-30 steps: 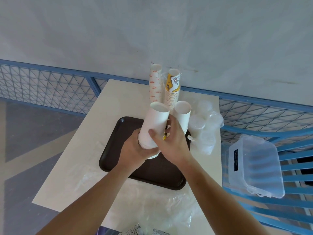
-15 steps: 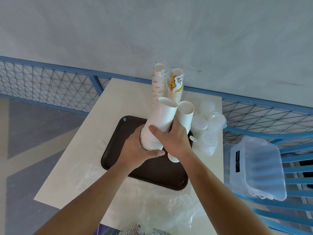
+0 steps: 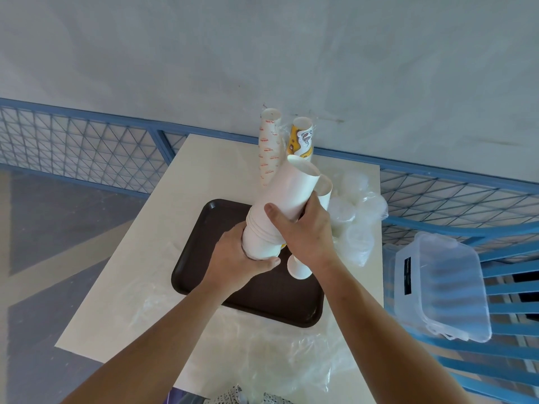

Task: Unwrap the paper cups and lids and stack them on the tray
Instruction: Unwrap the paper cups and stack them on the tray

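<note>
Leaning toward one o'clock, the white cup stack (image 3: 287,196) hangs over the tray (image 3: 201,243), base at seven o'clock and open mouth at one. The left hand (image 3: 233,258) curls round the base. The right hand (image 3: 306,234) wraps the middle, thumb across the front. Tipping the stack upright probably comes next.

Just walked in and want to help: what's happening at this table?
A person grips a tilted stack of white cups with both hands above the brown tray: the left hand round its lower end, the right hand round its middle, with a second white stack held against it. Two printed cup stacks stand at the far side. The bagged lids lie on the table beside the tray, not yet unwrapped.
</note>
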A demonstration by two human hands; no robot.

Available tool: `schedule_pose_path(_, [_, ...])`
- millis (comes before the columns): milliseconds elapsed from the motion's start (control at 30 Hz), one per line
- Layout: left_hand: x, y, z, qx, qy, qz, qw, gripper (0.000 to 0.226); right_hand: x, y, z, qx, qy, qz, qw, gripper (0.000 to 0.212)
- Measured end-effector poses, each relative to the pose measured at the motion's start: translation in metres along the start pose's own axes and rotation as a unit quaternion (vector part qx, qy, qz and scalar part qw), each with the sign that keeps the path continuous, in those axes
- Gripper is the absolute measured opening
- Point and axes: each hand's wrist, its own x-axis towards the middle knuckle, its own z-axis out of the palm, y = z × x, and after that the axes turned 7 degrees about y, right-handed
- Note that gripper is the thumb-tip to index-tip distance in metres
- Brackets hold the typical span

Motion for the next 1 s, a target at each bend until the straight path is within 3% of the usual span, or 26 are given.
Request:
schedule_pose_path(400, [0.001, -0.003, 0.001, -0.016, 0.009, -0.014, 1.000, 0.072, 0.022, -0.019, -0.028, 0.104, 0.105, -0.025, 0.989, 0.047])
schedule_pose_path(533, [0.002, -0.006, 0.002, -0.030, 0.015, -0.038, 0.999, 0.075, 0.038, -0.020, -0.048, 0.125, 0.153, -0.042, 0.979, 0.050])
schedule_pose_path(733, [0.006, -0.011, 0.002, -0.045, 0.022, -0.075, 0.996, 0.084, 0.054, -0.009, -0.072, 0.041, 0.198, -0.073, 0.977, 0.059])
schedule_pose_path(1000, [0.014, -0.006, 0.005, -0.072, 0.029, -0.082, 0.994, 0.083, 0.066, 0.030, -0.045, -0.094, 0.112, -0.079, 0.986, 0.081])
